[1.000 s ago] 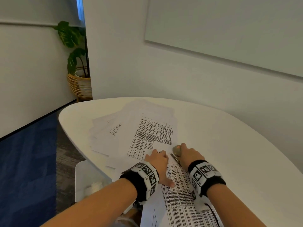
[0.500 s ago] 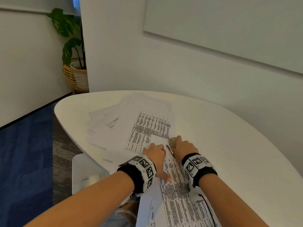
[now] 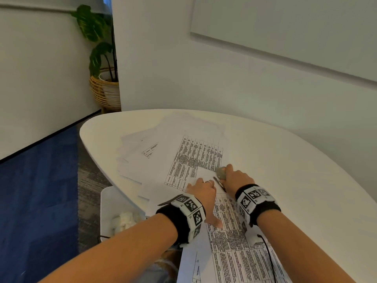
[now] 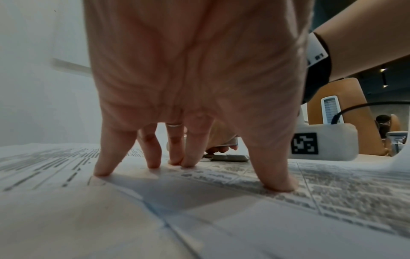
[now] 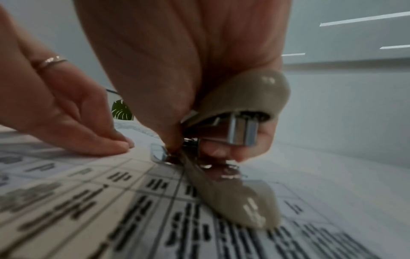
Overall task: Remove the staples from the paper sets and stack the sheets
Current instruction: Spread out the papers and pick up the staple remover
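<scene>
- The right hand [image 3: 236, 177], at centre frame in the head view, is being kept curled round a beige staple remover [image 5: 239, 98]; in the right wrist view its thumb and fingers are clamped on the tool's upper shell.
- The tool's lower shell [image 5: 235, 201] is being rested on the printed sheet, and its metal tip is being held against the paper just right of the left fingertips; the staple itself is too blurred to be made out.
- The left hand [image 3: 203, 193], just left of the right one, is being pressed down with fingers extended and spread; in the left wrist view the fingertips [image 4: 104, 172] and thumb are planted on the sheet, and nothing is being gripped.
- A ring [image 4: 174, 125] is being worn on one left finger.
- The paper set [image 3: 230, 242] under both hands is lying at lower centre of the head view, reaching to the bottom edge, printed with dense tables.
- Further sheets [image 3: 155, 152] are lying fanned out, overlapping, above and left of the hands.
- All papers are being borne by a white rounded table [image 3: 295, 160] filling the middle and right of the frame.
- Marker-patterned wristbands [image 3: 191, 209] are being worn on both wrists.
- A potted plant [image 3: 106, 86] in a woven basket is standing at upper left, beside the white wall.
</scene>
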Motion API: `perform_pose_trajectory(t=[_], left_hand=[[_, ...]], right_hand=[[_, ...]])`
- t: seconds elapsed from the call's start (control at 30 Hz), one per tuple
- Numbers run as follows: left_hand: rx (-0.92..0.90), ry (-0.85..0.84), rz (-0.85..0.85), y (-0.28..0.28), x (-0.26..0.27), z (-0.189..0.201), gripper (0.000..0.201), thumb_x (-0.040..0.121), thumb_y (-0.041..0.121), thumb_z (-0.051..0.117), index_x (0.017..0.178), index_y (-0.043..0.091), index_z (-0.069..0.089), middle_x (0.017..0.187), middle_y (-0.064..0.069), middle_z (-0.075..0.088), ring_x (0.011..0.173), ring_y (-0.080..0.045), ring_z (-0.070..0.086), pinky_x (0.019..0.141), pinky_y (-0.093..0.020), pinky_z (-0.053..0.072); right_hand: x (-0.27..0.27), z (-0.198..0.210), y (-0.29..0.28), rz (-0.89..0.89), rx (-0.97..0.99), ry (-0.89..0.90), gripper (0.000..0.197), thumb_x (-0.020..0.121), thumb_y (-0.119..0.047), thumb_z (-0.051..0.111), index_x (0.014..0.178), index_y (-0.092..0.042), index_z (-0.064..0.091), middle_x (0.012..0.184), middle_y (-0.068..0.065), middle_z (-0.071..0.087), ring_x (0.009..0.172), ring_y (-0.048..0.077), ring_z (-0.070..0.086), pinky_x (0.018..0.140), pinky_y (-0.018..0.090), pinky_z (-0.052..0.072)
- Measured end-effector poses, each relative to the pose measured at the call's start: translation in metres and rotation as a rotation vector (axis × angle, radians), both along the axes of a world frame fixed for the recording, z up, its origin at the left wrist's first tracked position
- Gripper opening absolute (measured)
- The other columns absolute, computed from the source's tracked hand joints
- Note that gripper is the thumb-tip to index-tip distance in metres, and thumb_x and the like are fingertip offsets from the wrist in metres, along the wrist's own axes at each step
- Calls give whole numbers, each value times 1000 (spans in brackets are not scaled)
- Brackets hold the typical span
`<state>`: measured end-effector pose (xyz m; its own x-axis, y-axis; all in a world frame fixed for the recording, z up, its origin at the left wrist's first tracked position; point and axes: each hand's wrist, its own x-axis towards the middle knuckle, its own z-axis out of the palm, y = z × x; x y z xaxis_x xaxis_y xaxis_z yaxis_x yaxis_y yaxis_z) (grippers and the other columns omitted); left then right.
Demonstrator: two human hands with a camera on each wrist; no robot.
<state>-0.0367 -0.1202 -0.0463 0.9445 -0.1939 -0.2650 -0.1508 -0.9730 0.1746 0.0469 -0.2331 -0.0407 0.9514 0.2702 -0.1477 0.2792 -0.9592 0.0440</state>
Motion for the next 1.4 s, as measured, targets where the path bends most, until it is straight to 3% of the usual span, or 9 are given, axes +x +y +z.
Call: perform_pose_trajectory(t=[0.17,0.3,0.47,0.63,0.77,0.93,1.07,1.2,1.4], left_hand=[[-15,-24,4,-1,-2,-1,93,64,70,70,131,9,49,136,-2,41,120,-24,35,102,-46,38],[7,-21,-19,0,-2,5,93,65,71,68,131,9,49,138,-4,41,121,-25,36,100,-45,40],[14,7,-48,7,4,11,88,68,71,65,128,8,52,137,-9,44,122,-26,40,100,-43,42],[-406,24,209,8,12,28,70,82,46,68,134,5,47,134,-9,52,120,-22,51,97,-30,44],[-680,120,349,-2,17,32,86,72,35,81,140,4,38,129,-6,58,116,-20,57,99,-34,47],[-823,49,407,-10,16,21,37,65,26,83,88,1,68,92,-18,72,86,-29,70,82,-45,56],[-853,105,422,-5,15,11,32,61,21,85,84,2,73,83,-14,73,76,-20,71,76,-40,59],[-1032,260,485,4,13,11,16,71,-4,79,84,-5,68,84,-17,71,78,-26,72,79,-39,59],[-1113,306,490,11,8,11,9,80,-10,68,79,0,68,80,-13,70,77,-27,71,76,-33,59]], right_hand=[[2,1,11,-149,192,51,13,97,-25,41,102,-12,41,104,11,59,89,25,56,71,31,39],[7,6,11,-172,215,107,36,96,-31,46,120,-5,39,117,16,58,102,31,59,77,36,45],[-14,19,-12,-123,310,197,40,95,-30,48,122,-6,34,114,16,58,92,28,58,74,33,47],[-51,33,-35,-67,448,154,33,93,-20,51,119,-6,36,110,14,57,82,21,51,68,25,37],[-66,43,-45,-39,493,146,41,89,-19,57,122,-6,37,102,7,52,83,19,51,67,24,37],[-77,50,-47,35,556,118,45,87,-21,61,126,-10,41,107,7,55,81,16,51,55,9,35],[-80,43,-47,96,560,124,48,85,-21,63,128,-12,44,114,8,58,86,16,53,68,17,38],[-80,35,-49,127,528,117,50,84,-19,63,131,-17,45,114,7,59,88,14,52,72,17,37],[-79,30,-53,154,542,75,50,83,-11,62,131,-19,50,114,5,59,96,17,56,80,22,42]])
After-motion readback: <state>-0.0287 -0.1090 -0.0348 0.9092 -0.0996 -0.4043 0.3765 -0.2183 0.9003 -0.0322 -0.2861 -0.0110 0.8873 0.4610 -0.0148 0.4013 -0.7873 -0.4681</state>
